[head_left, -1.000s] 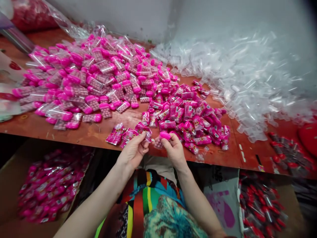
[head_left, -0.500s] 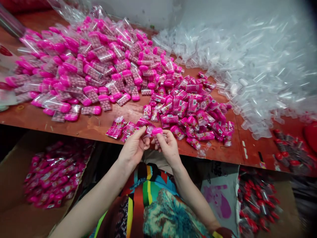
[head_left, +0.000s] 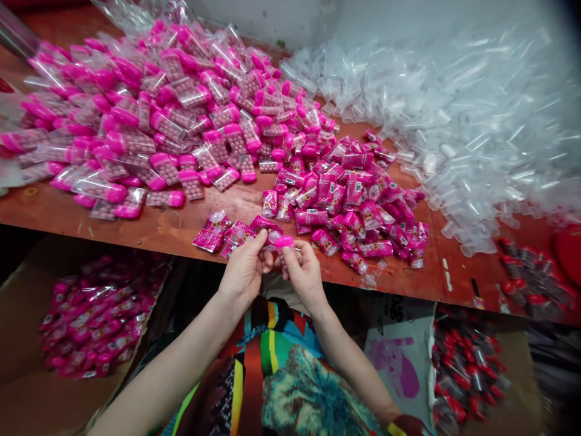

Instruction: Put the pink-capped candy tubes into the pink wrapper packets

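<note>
In my right hand (head_left: 305,270) is a small clear container with a pink cap (head_left: 284,242), pinched between thumb and fingers near the table's front edge. My left hand (head_left: 245,264) is closed at the container's left side, its thumb and fingers pinching what looks like a clear and pink wrapper (head_left: 271,238). Just behind my hands lie a few pink printed packets (head_left: 236,235). A heap of pink wrapped packets (head_left: 354,194) is beyond my right hand. Pink-capped containers of small pink balls (head_left: 163,121) are piled at the back left.
Clear empty containers (head_left: 445,127) are heaped at the back right of the red table (head_left: 149,233). Red-capped containers (head_left: 531,275) lie at the right. Below the table, one box (head_left: 22,327) holds pink packets, another red-capped containers (head_left: 472,363).
The pink-capped container and my right hand have shifted slightly left, closer to my left hand. The view has also moved a little.
</note>
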### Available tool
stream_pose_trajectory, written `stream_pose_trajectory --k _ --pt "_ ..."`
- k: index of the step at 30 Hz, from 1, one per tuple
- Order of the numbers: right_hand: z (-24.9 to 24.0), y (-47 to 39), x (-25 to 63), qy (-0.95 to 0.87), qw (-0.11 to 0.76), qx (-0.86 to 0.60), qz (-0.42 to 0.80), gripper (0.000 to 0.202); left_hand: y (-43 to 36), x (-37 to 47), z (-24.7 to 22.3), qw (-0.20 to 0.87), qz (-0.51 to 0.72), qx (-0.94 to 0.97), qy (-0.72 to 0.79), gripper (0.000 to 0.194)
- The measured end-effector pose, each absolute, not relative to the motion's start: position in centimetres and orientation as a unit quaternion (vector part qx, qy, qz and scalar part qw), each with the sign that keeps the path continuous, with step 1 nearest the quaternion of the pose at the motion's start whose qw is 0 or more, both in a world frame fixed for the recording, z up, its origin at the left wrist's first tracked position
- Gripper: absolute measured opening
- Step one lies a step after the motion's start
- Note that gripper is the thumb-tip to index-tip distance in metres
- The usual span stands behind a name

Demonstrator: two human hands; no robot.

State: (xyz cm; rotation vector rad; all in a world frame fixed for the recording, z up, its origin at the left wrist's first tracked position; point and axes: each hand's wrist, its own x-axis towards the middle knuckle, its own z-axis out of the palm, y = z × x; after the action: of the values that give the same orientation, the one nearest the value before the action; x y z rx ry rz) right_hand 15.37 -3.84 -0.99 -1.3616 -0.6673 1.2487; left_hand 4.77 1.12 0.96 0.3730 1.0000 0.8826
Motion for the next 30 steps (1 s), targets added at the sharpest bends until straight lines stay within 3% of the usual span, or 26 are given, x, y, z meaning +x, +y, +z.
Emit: stream_pose_trajectory --k 9,15,21,30 --pt "-0.4 -3.6 15.9 -0.197 0.522 -0.496 0.665 0.032 1.0 4.3 1.1 0.766 0.390 0.239 0.451 0.037" --pt "-1.2 -3.6 15.6 -0.199 0.589 -0.535 0.573 0.033 1.0 4.1 1.1 0.776 0.352 0.253 0.458 0.033" --pt "-1.7 -3.7 15.7 -0.242 0.581 -0.565 0.533 0.032 1.0 4.2 0.8 0.778 0.340 0.244 0.468 0.033" --pt "-0.9 -4.0 16.2 -0.204 0.530 -0.531 0.629 0.030 1.3 4.2 0.8 0.790 0.357 0.245 0.434 0.033"
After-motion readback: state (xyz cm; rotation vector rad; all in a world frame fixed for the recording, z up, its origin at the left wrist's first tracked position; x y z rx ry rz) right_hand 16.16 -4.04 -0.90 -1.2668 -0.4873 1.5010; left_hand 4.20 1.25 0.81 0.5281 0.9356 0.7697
